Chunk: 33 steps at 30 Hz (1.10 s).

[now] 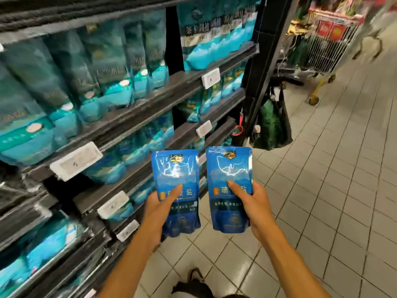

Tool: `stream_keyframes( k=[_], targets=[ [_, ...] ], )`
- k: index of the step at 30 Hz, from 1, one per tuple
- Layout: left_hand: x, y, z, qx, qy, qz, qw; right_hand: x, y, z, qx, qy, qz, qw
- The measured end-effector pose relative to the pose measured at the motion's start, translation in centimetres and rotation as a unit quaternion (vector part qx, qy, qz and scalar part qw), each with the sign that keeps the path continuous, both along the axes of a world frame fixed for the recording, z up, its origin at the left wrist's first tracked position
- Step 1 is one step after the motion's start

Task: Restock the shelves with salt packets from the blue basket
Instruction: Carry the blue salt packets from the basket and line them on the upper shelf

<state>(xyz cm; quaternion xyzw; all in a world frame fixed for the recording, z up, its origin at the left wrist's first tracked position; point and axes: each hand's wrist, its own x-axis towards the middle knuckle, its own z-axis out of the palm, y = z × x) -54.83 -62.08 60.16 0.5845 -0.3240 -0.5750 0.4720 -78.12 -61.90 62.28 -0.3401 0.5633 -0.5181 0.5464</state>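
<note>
I hold two blue salt packets upright in front of me, side by side over the tiled floor. My left hand (160,206) grips the left salt packet (175,168) by its lower half, thumb across the front. My right hand (250,204) grips the right salt packet (228,166) the same way. The dark shelves (133,117) stand to my left, filled with teal and blue salt bags. The blue basket is out of view.
White price tags (76,161) line the shelf edges. A dark green bag (270,123) hangs at the shelf end. A wire shopping cart (326,41) stands far right in the aisle. Grey floor tiles (322,201) stretch to the right. A dark shoe (194,274) shows below.
</note>
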Motion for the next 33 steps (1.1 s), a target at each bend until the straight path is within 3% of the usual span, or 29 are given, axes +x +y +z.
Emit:
stream_keyframes(
  k=[10,19,29,33],
  targets=[
    [1.0,-9.9,9.1,-0.138,-0.055,0.055,0.987,3.0,-13.1,9.7,-0.149,-0.023,0.076,0.986],
    [0.0,-14.3,19.3,-0.228,-0.1,0.186,0.95,4.5,-23.1,18.3,-0.221,-0.09,0.202,0.95],
    [0.1,-15.3,31.7,-0.33,-0.175,0.301,0.877,9.2,-29.7,30.2,-0.307,-0.173,0.363,0.863],
    [2.5,-14.4,37.2,-0.362,-0.191,0.297,0.863,13.0,-30.1,35.8,-0.319,-0.228,0.432,0.813]
  ],
)
